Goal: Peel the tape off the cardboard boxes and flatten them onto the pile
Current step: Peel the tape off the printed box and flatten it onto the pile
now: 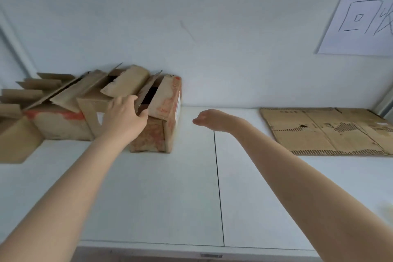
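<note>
Step in hand: fetching a box. My left hand (124, 114) pinches a flap of the orange-stained box (161, 117), left of centre. Right hand (209, 119) hovers curled, empty. Flattened pile (325, 132) at right. Next: pull box forward, find tape.

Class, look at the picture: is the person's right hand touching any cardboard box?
No. The right hand hangs curled above the bare white table, apart from the nearest box, which only the left hand touches.
</note>
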